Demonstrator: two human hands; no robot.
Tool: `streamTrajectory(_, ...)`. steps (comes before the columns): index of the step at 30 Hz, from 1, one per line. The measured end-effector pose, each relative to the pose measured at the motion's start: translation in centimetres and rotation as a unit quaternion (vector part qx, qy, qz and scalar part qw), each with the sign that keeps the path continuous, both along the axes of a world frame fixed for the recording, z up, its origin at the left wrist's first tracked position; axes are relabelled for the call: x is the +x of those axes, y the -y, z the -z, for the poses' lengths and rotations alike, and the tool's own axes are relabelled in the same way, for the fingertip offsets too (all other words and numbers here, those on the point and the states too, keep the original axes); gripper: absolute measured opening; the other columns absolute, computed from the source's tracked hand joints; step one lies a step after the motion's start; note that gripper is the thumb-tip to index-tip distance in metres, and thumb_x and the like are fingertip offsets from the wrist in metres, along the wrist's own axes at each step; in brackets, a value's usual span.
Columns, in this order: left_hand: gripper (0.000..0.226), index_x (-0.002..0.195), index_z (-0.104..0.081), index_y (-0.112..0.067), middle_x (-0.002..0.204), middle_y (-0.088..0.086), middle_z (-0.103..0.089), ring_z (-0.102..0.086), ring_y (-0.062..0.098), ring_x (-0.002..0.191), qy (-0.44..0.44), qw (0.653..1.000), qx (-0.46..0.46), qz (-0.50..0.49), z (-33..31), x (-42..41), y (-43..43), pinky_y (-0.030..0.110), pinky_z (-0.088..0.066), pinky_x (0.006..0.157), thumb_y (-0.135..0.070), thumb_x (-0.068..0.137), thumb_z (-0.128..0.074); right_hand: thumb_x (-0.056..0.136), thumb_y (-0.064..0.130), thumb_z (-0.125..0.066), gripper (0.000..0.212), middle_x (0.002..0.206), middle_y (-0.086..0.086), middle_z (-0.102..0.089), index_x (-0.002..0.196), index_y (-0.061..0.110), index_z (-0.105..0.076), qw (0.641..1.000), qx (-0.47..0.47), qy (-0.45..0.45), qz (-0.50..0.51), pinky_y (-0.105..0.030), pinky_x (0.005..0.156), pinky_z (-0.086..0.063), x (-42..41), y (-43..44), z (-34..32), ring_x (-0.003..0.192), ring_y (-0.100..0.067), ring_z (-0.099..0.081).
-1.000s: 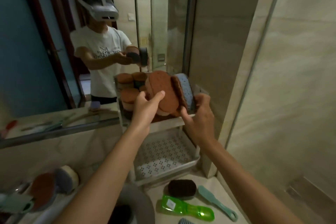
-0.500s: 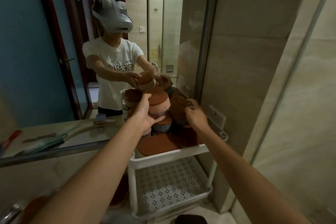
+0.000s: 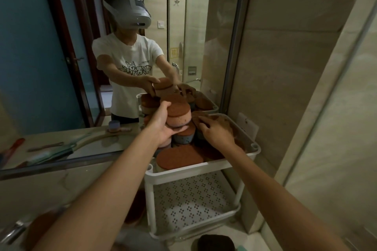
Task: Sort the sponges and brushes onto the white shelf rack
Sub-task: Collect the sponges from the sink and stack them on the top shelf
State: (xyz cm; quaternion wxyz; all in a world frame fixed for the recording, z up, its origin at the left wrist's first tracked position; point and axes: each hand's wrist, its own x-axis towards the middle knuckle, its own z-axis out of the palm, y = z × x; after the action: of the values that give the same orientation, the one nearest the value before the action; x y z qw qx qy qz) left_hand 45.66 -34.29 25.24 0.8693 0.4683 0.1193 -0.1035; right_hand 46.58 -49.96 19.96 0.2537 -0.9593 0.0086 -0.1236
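The white shelf rack (image 3: 195, 169) stands against the mirror, its top tier piled with several round sponges with brown scouring tops. My left hand (image 3: 161, 126) grips a pink sponge (image 3: 179, 115) with a brown top, cupped from the left and below, on top of the pile. My right hand (image 3: 215, 131) lies palm down over a brown sponge (image 3: 222, 120) at the right of the top tier, fingers curled on it. A large oval brown sponge (image 3: 179, 158) lies flat at the tier's front. The perforated lower tier (image 3: 189, 199) holds nothing.
A mirror (image 3: 61, 67) behind the rack reflects a person with a headset. A dark sponge (image 3: 216, 243) lies on the counter below the rack. A brown sponge (image 3: 42, 228) sits at lower left near a tap. A glass shower wall rises at right.
The view has tilted up and closer to the rack. Both hands brought the sponges down onto the top tier's pile; the right hand now presses flat on its brown sponge.
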Motion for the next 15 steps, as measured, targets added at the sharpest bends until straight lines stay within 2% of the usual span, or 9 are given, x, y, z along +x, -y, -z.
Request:
streamTrajectory(4, 0.041, 0.132, -0.046, -0.013, 0.134, 0.016, -0.052, -0.052, 0.030, 0.112, 0.017, 1.000, 0.023, 0.011, -0.2, -0.3, 0.3, 0.045, -0.046, 0.085, -0.028, 0.093, -0.046, 0.092, 0.043, -0.034, 0.040, 0.144, -0.010, -0.042, 0.130, 0.039, -0.045, 0.998, -0.061, -0.024, -0.015, -0.050, 0.108, -0.031, 0.2, 0.2, -0.6, 0.130, -0.034, -0.038)
streamTrajectory(7, 0.042, 0.134, -0.045, -0.012, 0.131, 0.016, -0.056, -0.055, 0.026, 0.104, 0.034, 0.998, 0.035, 0.030, -0.7, -0.4, 0.5, 0.043, -0.046, 0.083, -0.024, 0.094, -0.045, 0.080, 0.052, -0.027, 0.051, 0.145, -0.010, -0.037, 0.128, 0.043, -0.041, 0.998, 0.025, -0.038, -0.044, -0.056, 0.109, -0.027, -0.9, -0.1, -1.4, 0.134, -0.035, -0.032)
streamTrajectory(9, 0.043, 0.135, -0.044, -0.011, 0.125, 0.017, -0.058, -0.057, 0.027, 0.101, 0.046, 0.997, 0.043, 0.044, -1.0, -0.3, 0.8, 0.044, -0.047, 0.081, -0.023, 0.094, -0.044, 0.073, 0.044, -0.038, 0.054, 0.138, -0.008, -0.044, 0.126, 0.032, -0.043, 0.991, 0.116, 0.020, -0.058, -0.052, 0.106, -0.033, -2.2, -0.3, -2.1, 0.128, -0.030, -0.041)
streamTrajectory(11, 0.041, 0.134, -0.045, -0.010, 0.121, 0.015, -0.060, -0.058, 0.026, 0.103, 0.057, 0.994, 0.067, 0.060, -1.4, -0.4, 1.6, 0.044, -0.048, 0.083, -0.023, 0.095, -0.043, 0.075, 0.023, -0.056, 0.054, 0.132, -0.008, -0.046, 0.127, 0.024, -0.040, 0.976, 0.176, 0.077, -0.098, -0.043, 0.104, -0.040, -3.4, -0.4, -2.5, 0.122, -0.024, -0.047)
streamTrajectory(13, 0.038, 0.131, -0.048, -0.010, 0.119, 0.013, -0.062, -0.059, 0.025, 0.109, 0.068, 0.989, 0.103, 0.085, -1.6, -0.2, 2.4, 0.042, -0.049, 0.088, -0.023, 0.096, -0.042, 0.075, 0.010, -0.064, 0.064, 0.131, -0.006, -0.044, 0.130, 0.025, -0.036, 0.967, 0.179, 0.113, -0.141, -0.033, 0.101, -0.042, -4.3, -0.4, -2.9, 0.120, -0.018, -0.047)
streamTrajectory(15, 0.036, 0.129, -0.051, -0.010, 0.120, 0.013, -0.063, -0.058, 0.026, 0.117, 0.073, 0.983, 0.114, 0.121, -1.9, -0.3, 3.3, 0.042, -0.047, 0.096, -0.023, 0.097, -0.042, 0.078, 0.016, -0.068, 0.062, 0.132, -0.006, -0.044, 0.131, 0.028, -0.038, 0.968, 0.159, 0.133, -0.145, -0.030, 0.098, -0.044, -4.5, -0.2, -3.1, 0.118, -0.017, -0.048)
